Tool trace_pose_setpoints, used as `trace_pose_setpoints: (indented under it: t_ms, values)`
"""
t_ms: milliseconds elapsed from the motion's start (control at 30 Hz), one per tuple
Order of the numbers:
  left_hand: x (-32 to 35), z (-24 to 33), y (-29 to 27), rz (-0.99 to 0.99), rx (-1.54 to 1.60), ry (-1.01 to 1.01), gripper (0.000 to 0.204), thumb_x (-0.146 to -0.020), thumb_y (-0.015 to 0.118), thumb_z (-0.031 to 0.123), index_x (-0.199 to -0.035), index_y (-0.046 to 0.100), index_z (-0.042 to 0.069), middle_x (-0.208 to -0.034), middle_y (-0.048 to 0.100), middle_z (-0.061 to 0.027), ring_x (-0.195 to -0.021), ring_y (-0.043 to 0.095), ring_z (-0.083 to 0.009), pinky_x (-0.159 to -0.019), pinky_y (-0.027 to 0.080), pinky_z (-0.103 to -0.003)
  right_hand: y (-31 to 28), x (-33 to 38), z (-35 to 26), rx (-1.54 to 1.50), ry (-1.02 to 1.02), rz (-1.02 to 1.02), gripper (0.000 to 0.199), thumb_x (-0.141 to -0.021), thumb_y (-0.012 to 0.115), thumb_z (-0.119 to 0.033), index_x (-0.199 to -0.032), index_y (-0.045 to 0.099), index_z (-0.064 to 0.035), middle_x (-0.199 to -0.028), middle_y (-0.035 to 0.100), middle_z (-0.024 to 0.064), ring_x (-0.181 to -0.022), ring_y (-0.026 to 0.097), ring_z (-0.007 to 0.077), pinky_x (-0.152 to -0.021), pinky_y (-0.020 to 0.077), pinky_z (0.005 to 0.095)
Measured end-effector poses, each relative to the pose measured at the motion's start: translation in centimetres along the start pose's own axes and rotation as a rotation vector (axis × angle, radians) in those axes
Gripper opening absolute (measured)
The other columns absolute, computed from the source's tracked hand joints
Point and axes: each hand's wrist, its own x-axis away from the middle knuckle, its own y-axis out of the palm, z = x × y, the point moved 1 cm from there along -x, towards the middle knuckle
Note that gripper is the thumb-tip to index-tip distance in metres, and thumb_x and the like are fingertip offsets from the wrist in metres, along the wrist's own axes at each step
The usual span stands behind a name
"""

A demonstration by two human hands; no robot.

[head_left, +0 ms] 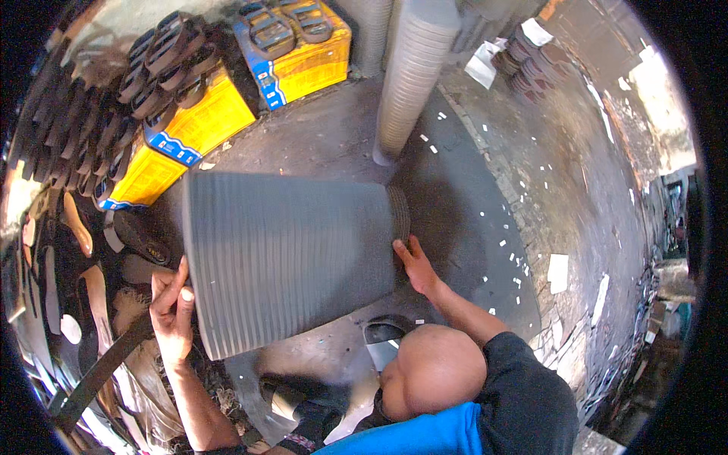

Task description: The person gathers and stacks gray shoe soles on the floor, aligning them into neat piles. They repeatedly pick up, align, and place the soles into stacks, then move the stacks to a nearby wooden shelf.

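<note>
A large dark grey ribbed sheet [288, 258], perhaps rubber, stretches across the middle in front of me. Its right end curls into a roll [400, 212]. My left hand [174, 311] is closed on the sheet's left edge, with the thumb at the near side and the fingers partly behind it. At the near right, my right hand [415, 265] grips the rolled end; some of its fingers are hidden behind the roll. The sheet's underside is out of sight.
Yellow-and-blue boxes [311, 64] stand at the back left, with dark sandals [171, 53] piled on and beside them. A tall ribbed grey roll [417, 76] stands upright behind the sheet. Sole-shaped pieces [95, 296] lie at left. White scraps [558, 273] litter the floor at right.
</note>
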Motion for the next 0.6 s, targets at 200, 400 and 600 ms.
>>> trace_pose_setpoints:
  t_ms: [200,400,600]
  values:
    - [-5.3,16.4,6.5,-0.094,0.006,0.299,0.056,-0.078,0.088,0.031,-0.127,0.074,0.008,-0.088,0.053,-0.0013,-0.085,0.05,-0.0173,-0.082,0.041,-0.03,-2.5,-0.4,4.6,-0.31,0.052,0.166,0.066,-0.106,0.055,-0.047,-0.149,0.042,0.0003,-0.147,0.053,0.0119,-0.134,0.047,0.0221,-0.114,0.0353,0.0362]
    - [-5.7,26.6,13.1,-0.137,-0.191,0.573,0.047,-0.082,0.083,0.035,-0.12,0.075,0.008,-0.097,0.059,-0.0079,-0.095,0.057,-0.0264,-0.087,0.041,-0.042,-5.6,0.4,4.1,0.11,0.017,0.199,0.06,-0.105,0.055,-0.044,-0.146,0.05,0.0001,-0.141,0.062,0.0134,-0.126,0.059,0.0255,-0.105,0.044,0.0388]
    - [-4.0,31.0,15.6,-0.216,-0.282,0.69,0.045,-0.085,0.079,0.041,-0.118,0.075,0.012,-0.099,0.059,-0.0047,-0.097,0.055,-0.0261,-0.087,0.036,-0.043,-3.2,6.9,6.4,0.995,-0.476,0.247,0.087,-0.085,0.076,-0.035,-0.154,0.037,-0.0005,-0.147,0.049,0.0245,-0.125,0.051,0.0402,-0.108,0.0413,0.0525]
